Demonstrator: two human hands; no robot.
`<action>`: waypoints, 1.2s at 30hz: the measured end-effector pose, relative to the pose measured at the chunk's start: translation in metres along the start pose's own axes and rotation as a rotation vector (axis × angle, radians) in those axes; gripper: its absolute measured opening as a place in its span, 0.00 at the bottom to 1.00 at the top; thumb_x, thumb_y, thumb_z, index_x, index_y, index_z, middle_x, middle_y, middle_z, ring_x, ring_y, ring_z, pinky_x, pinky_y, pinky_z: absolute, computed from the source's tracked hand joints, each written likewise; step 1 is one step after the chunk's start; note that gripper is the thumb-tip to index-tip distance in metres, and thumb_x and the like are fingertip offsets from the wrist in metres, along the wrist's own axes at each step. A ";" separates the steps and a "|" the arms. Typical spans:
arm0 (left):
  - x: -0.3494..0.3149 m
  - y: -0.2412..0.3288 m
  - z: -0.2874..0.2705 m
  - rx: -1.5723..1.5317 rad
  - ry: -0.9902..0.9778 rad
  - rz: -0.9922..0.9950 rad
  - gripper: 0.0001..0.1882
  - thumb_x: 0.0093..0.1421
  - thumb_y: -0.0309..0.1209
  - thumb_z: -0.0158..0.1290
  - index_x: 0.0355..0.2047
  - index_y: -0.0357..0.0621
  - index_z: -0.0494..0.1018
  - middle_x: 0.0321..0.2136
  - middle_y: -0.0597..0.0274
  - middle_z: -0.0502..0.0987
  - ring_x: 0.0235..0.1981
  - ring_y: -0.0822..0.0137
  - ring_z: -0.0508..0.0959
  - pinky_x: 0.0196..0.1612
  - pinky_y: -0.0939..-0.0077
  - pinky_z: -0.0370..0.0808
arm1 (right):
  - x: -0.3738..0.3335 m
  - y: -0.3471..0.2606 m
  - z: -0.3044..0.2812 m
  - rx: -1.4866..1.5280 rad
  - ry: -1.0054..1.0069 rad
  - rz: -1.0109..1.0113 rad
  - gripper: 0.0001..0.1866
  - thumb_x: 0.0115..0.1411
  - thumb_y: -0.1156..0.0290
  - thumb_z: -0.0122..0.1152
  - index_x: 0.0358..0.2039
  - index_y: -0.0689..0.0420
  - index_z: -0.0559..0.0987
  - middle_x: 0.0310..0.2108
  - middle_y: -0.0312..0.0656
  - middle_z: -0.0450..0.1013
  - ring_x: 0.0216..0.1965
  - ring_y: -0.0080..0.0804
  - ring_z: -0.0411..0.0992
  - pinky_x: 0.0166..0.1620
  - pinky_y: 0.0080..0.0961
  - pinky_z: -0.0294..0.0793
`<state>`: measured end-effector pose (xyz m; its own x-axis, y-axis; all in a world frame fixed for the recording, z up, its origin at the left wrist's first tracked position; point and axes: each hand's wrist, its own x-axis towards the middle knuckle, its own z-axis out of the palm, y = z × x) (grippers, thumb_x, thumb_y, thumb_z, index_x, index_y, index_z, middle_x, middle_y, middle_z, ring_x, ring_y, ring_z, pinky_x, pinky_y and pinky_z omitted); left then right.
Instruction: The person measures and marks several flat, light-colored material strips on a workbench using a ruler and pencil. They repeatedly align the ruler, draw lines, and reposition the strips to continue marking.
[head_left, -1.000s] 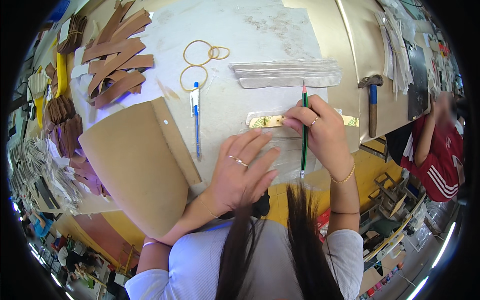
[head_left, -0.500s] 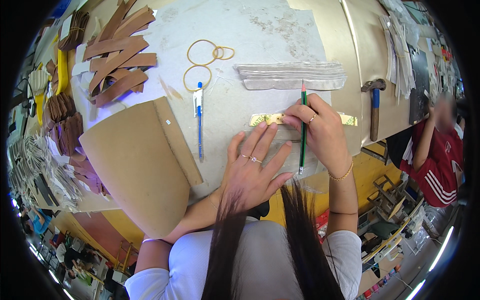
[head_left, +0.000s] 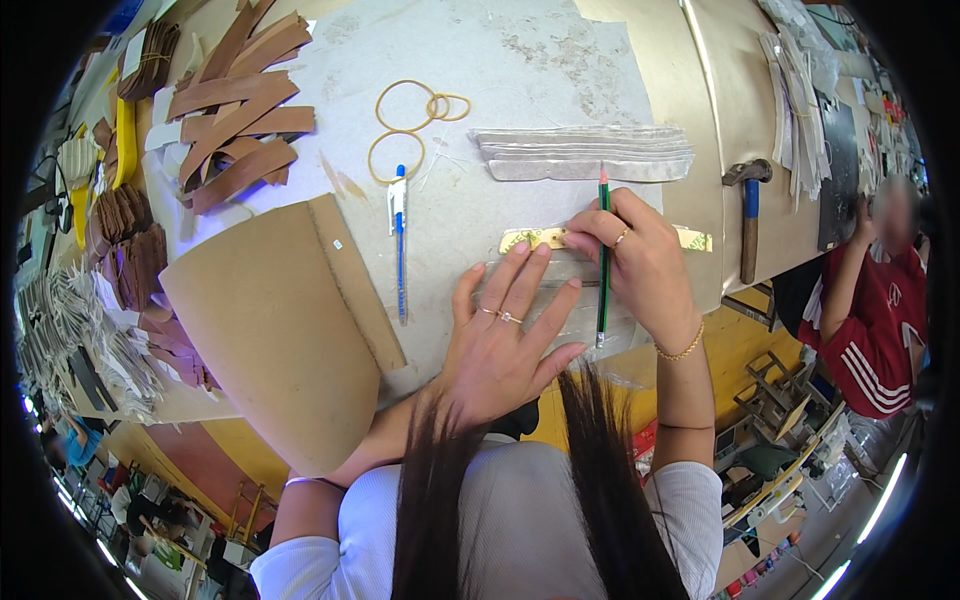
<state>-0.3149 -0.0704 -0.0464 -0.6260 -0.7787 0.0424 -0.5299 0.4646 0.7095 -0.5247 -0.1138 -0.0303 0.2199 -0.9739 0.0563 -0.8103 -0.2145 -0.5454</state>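
Observation:
A narrow cream strip with green print lies crosswise on the pale work sheet. My left hand rests with its fingers spread, two fingertips pressing on the strip's left part. My right hand is closed, its thumb and fingertips down on the middle of the strip. Tucked in the fingers of that hand is a green pencil, its pinkish tip pointing away from me. Whether those fingertips also pinch something small cannot be made out. Beyond the hands lies a row of grey strips, overlapping one another.
A blue-and-white pen and several rubber bands lie left of the strips. A curved brown sheet covers the near left. Brown strips are heaped far left; a hammer lies right. Another person sits at the right.
Hardly anything differs. Both hands stay on the cream strip, and the right hand with the pencil has shifted very slightly to the left.

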 end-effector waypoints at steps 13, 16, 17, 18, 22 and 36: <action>0.012 0.005 -0.001 0.170 0.052 -0.032 0.24 0.60 0.43 0.63 0.54 0.49 0.75 0.62 0.54 0.70 0.66 0.54 0.66 0.66 0.50 0.57 | -0.001 -0.007 -0.016 -0.045 0.299 -0.026 0.23 0.53 0.73 0.72 0.51 0.48 0.84 0.35 0.37 0.76 0.37 0.32 0.75 0.40 0.27 0.70; 0.013 0.003 -0.001 0.161 0.068 -0.009 0.23 0.60 0.42 0.64 0.53 0.49 0.75 0.62 0.54 0.71 0.66 0.55 0.67 0.65 0.51 0.58 | -0.008 -0.018 -0.018 0.284 0.281 0.219 0.25 0.52 0.77 0.73 0.52 0.50 0.83 0.35 0.37 0.77 0.38 0.34 0.75 0.46 0.29 0.69; 0.013 0.002 -0.001 0.162 0.071 -0.005 0.23 0.59 0.42 0.64 0.53 0.49 0.75 0.62 0.54 0.71 0.66 0.55 0.67 0.65 0.51 0.58 | -0.009 -0.016 -0.014 0.271 0.255 0.196 0.24 0.52 0.77 0.73 0.51 0.51 0.83 0.35 0.37 0.77 0.38 0.34 0.75 0.47 0.31 0.69; 0.013 0.002 -0.001 0.163 0.074 -0.002 0.23 0.59 0.41 0.64 0.53 0.48 0.75 0.62 0.54 0.71 0.66 0.55 0.67 0.65 0.51 0.58 | -0.010 -0.010 -0.006 0.258 0.229 0.172 0.23 0.52 0.77 0.73 0.50 0.51 0.83 0.35 0.37 0.78 0.39 0.35 0.75 0.48 0.32 0.69; 0.013 0.003 -0.004 0.163 0.058 0.000 0.23 0.60 0.41 0.64 0.53 0.47 0.75 0.61 0.53 0.71 0.66 0.54 0.67 0.65 0.50 0.58 | -0.010 0.002 -0.007 -0.057 0.099 -0.072 0.16 0.51 0.75 0.71 0.43 0.53 0.82 0.36 0.37 0.78 0.41 0.37 0.75 0.48 0.34 0.69; 0.014 0.003 -0.007 0.154 0.042 -0.005 0.25 0.59 0.41 0.64 0.55 0.46 0.75 0.60 0.52 0.72 0.65 0.54 0.68 0.64 0.51 0.59 | -0.018 -0.001 0.000 -0.134 0.177 -0.146 0.16 0.53 0.71 0.69 0.44 0.53 0.83 0.38 0.36 0.78 0.44 0.35 0.75 0.48 0.34 0.69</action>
<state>-0.3212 -0.0829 -0.0383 -0.6002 -0.7968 0.0705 -0.6165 0.5169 0.5939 -0.5280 -0.0958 -0.0312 0.2507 -0.9272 0.2782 -0.8445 -0.3500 -0.4055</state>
